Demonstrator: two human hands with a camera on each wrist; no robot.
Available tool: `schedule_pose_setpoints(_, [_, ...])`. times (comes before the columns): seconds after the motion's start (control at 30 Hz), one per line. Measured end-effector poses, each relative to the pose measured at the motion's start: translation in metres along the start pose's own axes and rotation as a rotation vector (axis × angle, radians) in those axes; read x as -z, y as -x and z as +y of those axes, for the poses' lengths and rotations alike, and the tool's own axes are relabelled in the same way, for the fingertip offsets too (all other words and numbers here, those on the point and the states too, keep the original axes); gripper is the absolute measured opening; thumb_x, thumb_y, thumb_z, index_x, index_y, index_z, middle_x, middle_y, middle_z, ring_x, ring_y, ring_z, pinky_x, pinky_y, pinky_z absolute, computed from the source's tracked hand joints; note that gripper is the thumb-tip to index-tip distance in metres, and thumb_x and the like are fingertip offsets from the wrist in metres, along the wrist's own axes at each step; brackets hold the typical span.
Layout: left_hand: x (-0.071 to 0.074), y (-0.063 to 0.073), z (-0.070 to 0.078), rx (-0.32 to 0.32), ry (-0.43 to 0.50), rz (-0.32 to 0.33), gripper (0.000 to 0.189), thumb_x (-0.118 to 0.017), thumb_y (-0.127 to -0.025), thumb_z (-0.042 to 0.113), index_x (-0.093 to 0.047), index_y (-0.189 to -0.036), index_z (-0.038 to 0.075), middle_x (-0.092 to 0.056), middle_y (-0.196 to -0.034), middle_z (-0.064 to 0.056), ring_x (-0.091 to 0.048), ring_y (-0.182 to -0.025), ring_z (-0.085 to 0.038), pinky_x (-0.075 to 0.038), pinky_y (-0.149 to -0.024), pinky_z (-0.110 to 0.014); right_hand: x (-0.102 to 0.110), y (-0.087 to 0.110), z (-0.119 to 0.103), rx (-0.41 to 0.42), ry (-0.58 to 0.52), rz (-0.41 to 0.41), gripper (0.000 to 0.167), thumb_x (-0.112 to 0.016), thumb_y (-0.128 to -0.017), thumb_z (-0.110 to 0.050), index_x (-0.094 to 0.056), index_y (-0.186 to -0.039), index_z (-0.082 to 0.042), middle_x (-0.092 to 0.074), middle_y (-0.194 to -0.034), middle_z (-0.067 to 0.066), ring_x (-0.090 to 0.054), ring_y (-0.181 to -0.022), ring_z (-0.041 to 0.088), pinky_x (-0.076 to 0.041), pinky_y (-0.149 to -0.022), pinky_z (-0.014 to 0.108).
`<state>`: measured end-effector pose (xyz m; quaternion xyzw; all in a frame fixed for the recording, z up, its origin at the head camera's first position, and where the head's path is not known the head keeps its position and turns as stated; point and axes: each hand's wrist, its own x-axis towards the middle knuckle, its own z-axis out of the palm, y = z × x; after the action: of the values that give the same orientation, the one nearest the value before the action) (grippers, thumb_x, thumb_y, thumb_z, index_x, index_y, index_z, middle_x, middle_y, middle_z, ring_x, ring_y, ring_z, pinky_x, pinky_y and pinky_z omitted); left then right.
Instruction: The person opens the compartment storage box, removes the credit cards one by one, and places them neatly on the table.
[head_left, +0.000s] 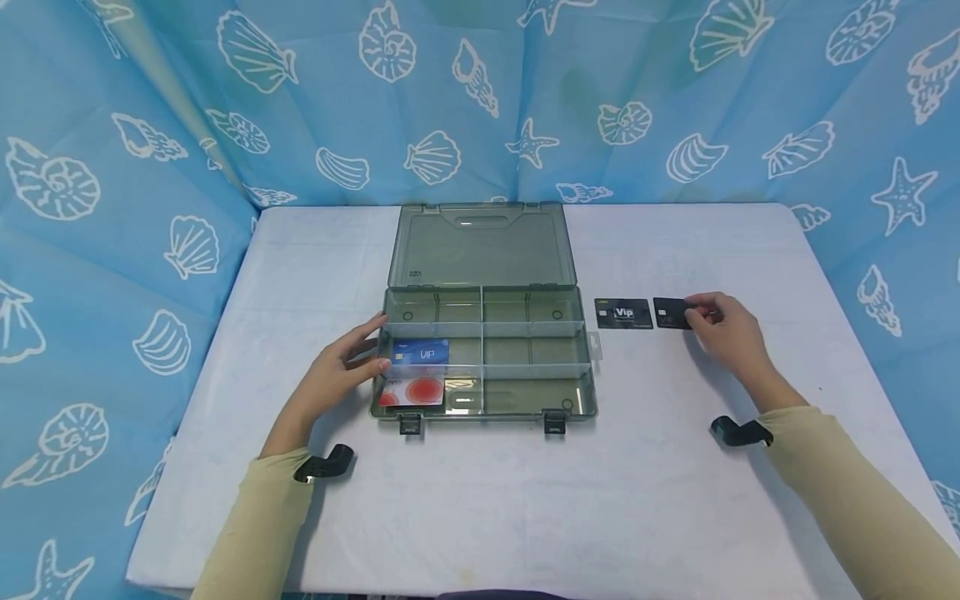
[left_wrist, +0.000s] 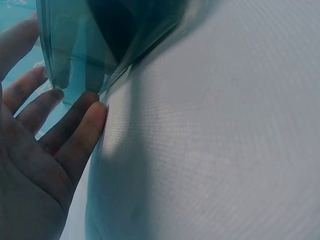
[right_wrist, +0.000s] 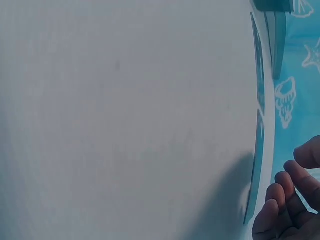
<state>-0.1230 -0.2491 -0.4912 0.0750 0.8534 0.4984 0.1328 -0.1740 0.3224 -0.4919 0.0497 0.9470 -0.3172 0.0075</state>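
A green-tinted transparent compartment box (head_left: 483,410) lies on the table with its lid (head_left: 483,246) folded back. My left hand (head_left: 333,367) rests at the box's left wall, fingers spread, fingertips at the edge; the left wrist view shows those fingers (left_wrist: 80,130) against the see-through wall. Inside the left column sit a blue VIP card (head_left: 420,352) in the middle row and a white card with red circles (head_left: 412,392) in the front row. Right of the box lies a black Vip card (head_left: 624,314). My right hand (head_left: 727,329) is at the right end of a second black card (head_left: 670,313), its fingers loosely bent over it.
A white cloth covers the table (head_left: 480,500). Blue curtains (head_left: 480,100) with shell prints hang behind it and at both sides. Two dark latches (head_left: 410,424) stick out from the box's front, and a clear hang tab (head_left: 595,346) from its right side.
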Motion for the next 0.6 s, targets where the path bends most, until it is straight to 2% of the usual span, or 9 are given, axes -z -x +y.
schedule_pose_setpoints(0.27, [0.001, 0.000, 0.001, 0.013, -0.007, 0.002, 0.074, -0.073, -0.097, 0.029, -0.034, -0.160, 0.029, -0.025, -0.167, -0.007, -0.039, -0.144, -0.045, -0.037, -0.113, -0.061, -0.004, 0.011, -0.017, 0.039, -0.020, -0.035, 0.038, -0.049, -0.106, -0.024, -0.059, -0.131, 0.003, -0.057, -0.105, 0.018, -0.050, -0.093, 0.029, -0.042, -0.073, 0.037])
schedule_pose_setpoints(0.6, [0.001, 0.000, 0.000, 0.000, -0.006, 0.001, 0.073, -0.072, -0.097, 0.027, -0.035, -0.161, 0.026, -0.026, -0.167, -0.008, -0.039, -0.143, -0.045, -0.038, -0.113, -0.061, -0.011, 0.023, -0.039, 0.088, -0.049, -0.120, 0.036, -0.052, -0.106, -0.024, -0.059, -0.133, -0.001, -0.061, -0.109, 0.016, -0.058, -0.098, 0.030, -0.050, -0.063, 0.024])
